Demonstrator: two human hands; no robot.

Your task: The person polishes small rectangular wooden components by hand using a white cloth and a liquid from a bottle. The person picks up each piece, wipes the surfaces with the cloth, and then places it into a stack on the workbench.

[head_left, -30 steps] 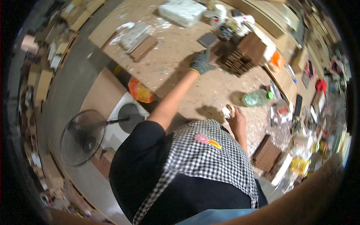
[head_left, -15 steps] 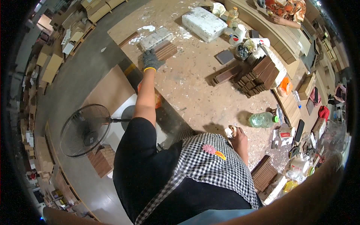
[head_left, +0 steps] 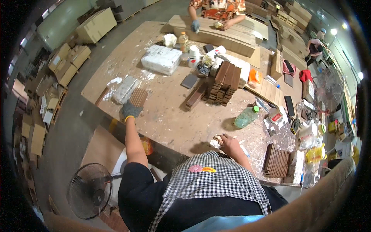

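My left hand (head_left: 131, 110), in a grey glove with a yellow cuff, reaches out to the table's left edge. It lies against the near end of a row of brown wooden strips (head_left: 139, 97), fingers seemingly outstretched. Whether it grasps a strip is hard to make out. A whitish paint-marked block (head_left: 125, 89) sits just beyond those strips. Close to my apron, my bare right hand (head_left: 229, 145) is closed on a crumpled white cloth (head_left: 216, 142), held low over the table.
A stack of brown wooden strips (head_left: 224, 83) stands mid-table, with a green-capped bottle (head_left: 246, 117) nearer me. More strips (head_left: 276, 161) lie at the right. Across the table, a person (head_left: 220, 9) works by long boards (head_left: 212, 34). A fan (head_left: 89, 190) stands at lower left.
The view has swung, bringing more of the far side and the other person into sight. My left hand stays by the strips, and my right hand keeps the cloth.
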